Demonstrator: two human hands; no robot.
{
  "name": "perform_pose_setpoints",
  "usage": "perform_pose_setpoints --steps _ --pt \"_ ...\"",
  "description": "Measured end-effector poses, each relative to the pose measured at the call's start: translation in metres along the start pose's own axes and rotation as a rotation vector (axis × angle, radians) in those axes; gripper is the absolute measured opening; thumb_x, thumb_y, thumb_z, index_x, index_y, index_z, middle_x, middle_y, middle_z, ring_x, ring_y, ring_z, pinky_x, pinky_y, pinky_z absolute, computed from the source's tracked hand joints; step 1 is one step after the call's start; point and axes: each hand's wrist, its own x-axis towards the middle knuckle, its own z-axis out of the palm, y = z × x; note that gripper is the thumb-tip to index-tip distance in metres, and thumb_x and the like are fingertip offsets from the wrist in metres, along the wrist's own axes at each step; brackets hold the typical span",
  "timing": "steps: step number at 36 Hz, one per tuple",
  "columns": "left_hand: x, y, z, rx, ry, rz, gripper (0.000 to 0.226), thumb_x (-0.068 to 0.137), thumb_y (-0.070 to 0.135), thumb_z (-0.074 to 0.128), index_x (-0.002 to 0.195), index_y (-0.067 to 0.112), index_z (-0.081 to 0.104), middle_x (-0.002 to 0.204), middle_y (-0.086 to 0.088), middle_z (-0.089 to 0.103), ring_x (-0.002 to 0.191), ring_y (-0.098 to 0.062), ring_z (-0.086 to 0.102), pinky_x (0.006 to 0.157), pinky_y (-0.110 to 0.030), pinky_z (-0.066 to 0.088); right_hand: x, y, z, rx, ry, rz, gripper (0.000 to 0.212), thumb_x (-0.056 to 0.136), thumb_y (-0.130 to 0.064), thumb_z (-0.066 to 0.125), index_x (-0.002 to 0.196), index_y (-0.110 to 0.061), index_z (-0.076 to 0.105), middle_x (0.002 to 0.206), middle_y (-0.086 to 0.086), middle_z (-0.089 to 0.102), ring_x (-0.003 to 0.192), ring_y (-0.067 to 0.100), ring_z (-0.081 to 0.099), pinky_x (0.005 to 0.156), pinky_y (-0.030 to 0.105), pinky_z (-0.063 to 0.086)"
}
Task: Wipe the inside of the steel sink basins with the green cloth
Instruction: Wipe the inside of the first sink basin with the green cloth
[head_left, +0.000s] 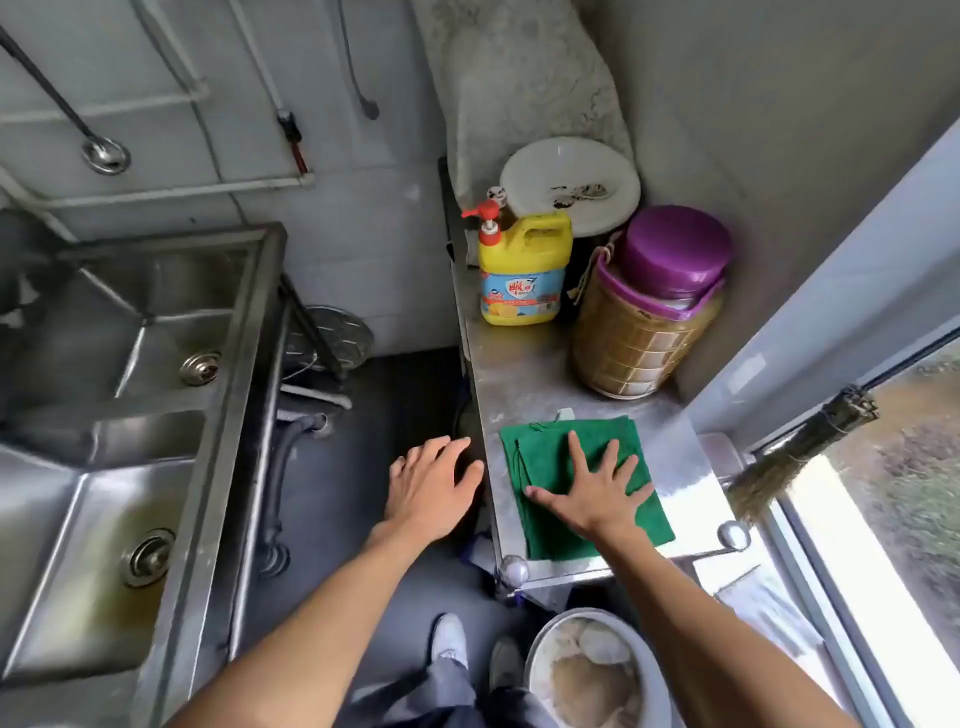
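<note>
A folded green cloth (550, 457) lies flat on a narrow steel side table (519, 374) at the right. My right hand (597, 488) rests on top of the cloth, palm down, fingers spread, not gripping it. My left hand (431, 483) hovers open in the air just left of the table's edge, holding nothing. The steel sink (228, 395) stands at the left with two basins: a far basin (130, 322) and a near basin (88, 561), each with a round drain. Both basins sit well away from my hands.
On the table behind the cloth stand a yellow detergent jug (524, 270), a woven container with a purple lid (654, 306) and a white plate (571, 182). A straw brush (789, 457) hangs by the window at right. A bucket (592, 670) sits below beside my shoes.
</note>
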Motion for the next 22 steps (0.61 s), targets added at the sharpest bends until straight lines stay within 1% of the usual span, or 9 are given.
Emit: perform_pose_setpoints --steps 1,4,6,8,11,15,17,19,22 --pt "0.001 -0.002 0.0 -0.007 -0.015 -0.002 0.054 0.106 0.058 0.035 0.156 0.038 0.038 0.164 0.007 0.036 0.149 -0.022 0.035 0.124 -0.044 0.021 0.001 -0.002 0.002 -0.053 0.011 -0.006 0.112 0.062 -0.097 0.035 0.152 -0.047 -0.01 0.163 0.018 -0.01 0.147 0.049 -0.007 0.11 0.074 0.006" --pt "0.005 -0.009 0.004 -0.02 -0.029 -0.016 0.054 0.107 0.057 0.035 0.157 0.038 0.038 0.164 0.006 0.036 0.149 -0.022 0.035 0.125 -0.044 0.021 0.003 -0.003 0.011 -0.149 0.121 -0.018 0.105 0.068 -0.095 0.028 0.154 -0.042 -0.002 0.161 0.019 0.005 0.145 0.051 0.004 0.109 0.071 0.015" --pt "0.008 -0.011 0.008 -0.033 -0.043 -0.025 0.053 0.107 0.056 0.035 0.157 0.038 0.038 0.165 0.006 0.036 0.149 -0.022 0.035 0.124 -0.043 0.021 0.003 -0.003 0.016 -0.177 0.163 -0.022 0.099 0.072 -0.092 0.024 0.154 -0.04 0.005 0.157 0.019 0.016 0.142 0.05 0.012 0.107 0.069 0.021" --pt "0.008 -0.012 0.011 -0.046 -0.058 -0.02 0.052 0.108 0.055 0.034 0.156 0.039 0.038 0.164 0.006 0.036 0.148 -0.022 0.035 0.123 -0.043 0.023 0.004 -0.001 0.019 -0.214 0.215 -0.039 0.091 0.077 -0.087 0.024 0.153 -0.038 0.016 0.151 0.017 0.027 0.137 0.046 0.023 0.104 0.065 0.028" --pt "0.005 -0.011 0.018 -0.04 -0.078 -0.002 0.051 0.108 0.055 0.034 0.156 0.04 0.039 0.163 0.006 0.037 0.147 -0.023 0.036 0.122 -0.042 0.024 -0.001 -0.002 0.023 -0.241 0.28 -0.073 0.075 0.085 -0.076 0.033 0.146 -0.033 0.034 0.136 0.013 0.04 0.123 0.039 0.037 0.096 0.058 0.036" --pt "-0.001 -0.014 0.022 -0.063 -0.069 -0.024 0.05 0.108 0.055 0.035 0.156 0.04 0.039 0.163 0.006 0.037 0.147 -0.022 0.036 0.123 -0.042 0.024 -0.006 -0.012 0.03 -0.234 0.316 -0.134 0.052 0.088 -0.057 0.05 0.128 -0.024 0.051 0.116 0.014 0.051 0.102 0.039 0.049 0.085 0.052 0.041" --pt "-0.007 -0.02 0.022 -0.076 -0.063 -0.046 0.05 0.108 0.054 0.035 0.156 0.039 0.039 0.162 0.006 0.038 0.147 -0.023 0.037 0.122 -0.041 0.025 -0.006 -0.013 0.03 -0.23 0.295 -0.19 0.041 0.09 -0.048 0.051 0.12 -0.019 0.052 0.111 0.015 0.052 0.095 0.038 0.051 0.081 0.05 0.041" --pt "-0.014 -0.029 0.023 -0.097 -0.048 -0.072 0.05 0.108 0.052 0.035 0.156 0.038 0.039 0.16 0.005 0.04 0.146 -0.023 0.037 0.121 -0.041 0.026 -0.004 -0.013 0.027 -0.195 0.243 -0.246 0.035 0.093 -0.041 0.049 0.119 -0.018 0.047 0.112 0.015 0.05 0.097 0.038 0.052 0.08 0.049 0.043" --pt "-0.029 -0.047 0.02 -0.11 0.012 -0.125 0.049 0.108 0.051 0.036 0.155 0.038 0.041 0.158 0.005 0.043 0.144 -0.022 0.038 0.119 -0.04 0.027 -0.003 -0.02 0.016 -0.017 0.201 -0.391 0.039 0.091 -0.035 0.057 0.124 -0.02 0.044 0.118 0.013 0.048 0.099 0.039 0.056 0.078 0.046 0.049"
